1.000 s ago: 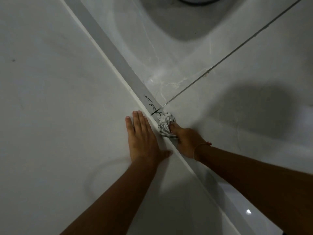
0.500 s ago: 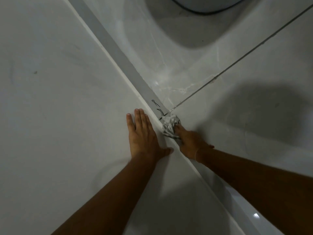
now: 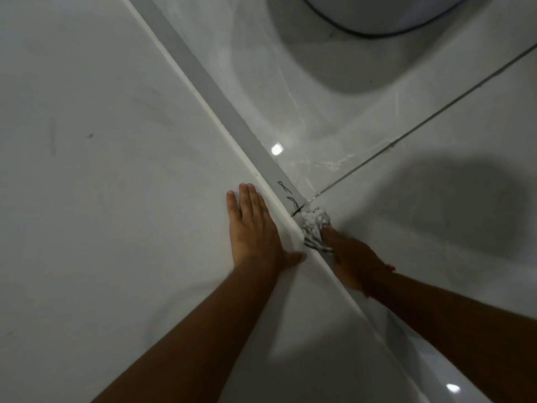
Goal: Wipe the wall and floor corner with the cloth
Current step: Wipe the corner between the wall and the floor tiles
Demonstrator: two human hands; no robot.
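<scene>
A crumpled white cloth with dark stripes [image 3: 315,226] is pressed into the corner where the white wall [image 3: 116,170] meets the glossy marble floor [image 3: 406,213]. My right hand [image 3: 353,257] grips the cloth from behind, low on the floor against the grey skirting strip [image 3: 220,103]. Black scribble marks [image 3: 289,196] sit on the strip just beyond the cloth. My left hand [image 3: 252,228] lies flat on the wall, fingers together and thumb out, beside the corner edge.
A round white object with a dark rim [image 3: 377,16] stands on the floor at the top, casting a large shadow. A dark grout line [image 3: 421,129] runs diagonally across the floor to the corner. A small dark spot [image 3: 90,135] marks the wall.
The cloth and my right hand have slid slightly forward along the corner toward the scribble marks. My left hand stays flat on the wall. The view has tilted, showing more of the round object.
</scene>
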